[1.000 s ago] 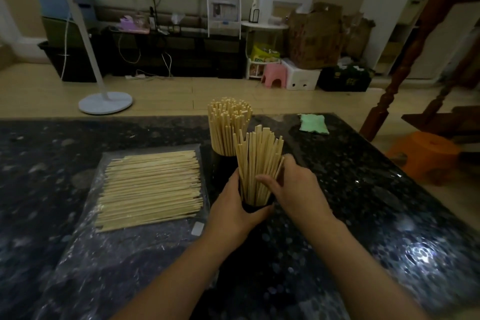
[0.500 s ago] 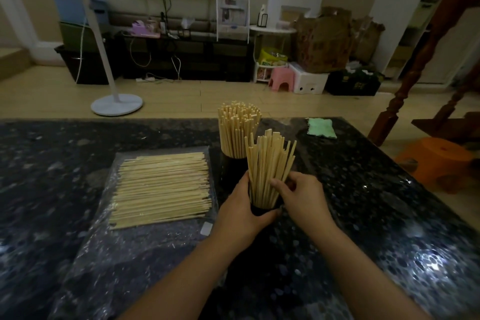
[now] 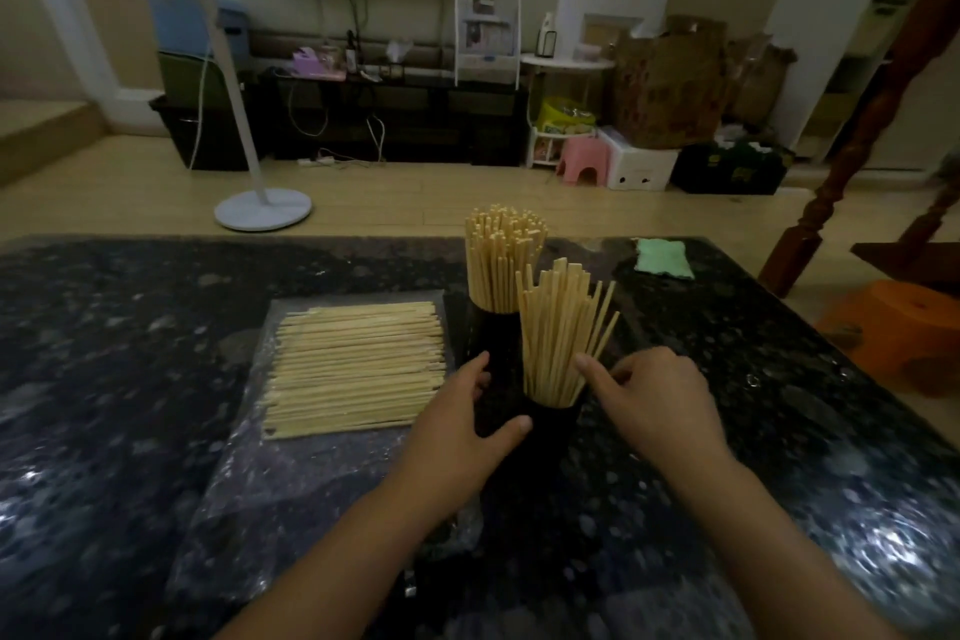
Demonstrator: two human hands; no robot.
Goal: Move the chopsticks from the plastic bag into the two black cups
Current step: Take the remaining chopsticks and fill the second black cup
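Note:
Two black cups stand mid-table on the dark speckled table (image 3: pixel 156 307). The far cup (image 3: pixel 493 335) is packed with upright chopsticks (image 3: pixel 504 260). The near cup (image 3: pixel 553 424) holds a looser bundle of chopsticks (image 3: pixel 558 333) that fans out to the right. My left hand (image 3: pixel 462 424) lies just left of the near cup, fingers relaxed, thumb tip at the cup's side. My right hand (image 3: pixel 657 395) is right of the cup, its index finger touching the bundle's lower part. A clear plastic bag (image 3: pixel 291 483) lies flat to the left, with several chopsticks (image 3: pixel 358 364) inside in a flat layer.
A green cloth (image 3: pixel 664 260) lies at the table's far right corner. Beyond the right edge are an orange stool (image 3: pixel 904 327) and a wooden post (image 3: pixel 810 224). A white fan base (image 3: pixel 262 208) stands on the floor behind the table.
My left hand has loosened from the near cup and shifted left. My right hand has let go of the bundle and drawn back right. The near cup's chopsticks have fanned out.

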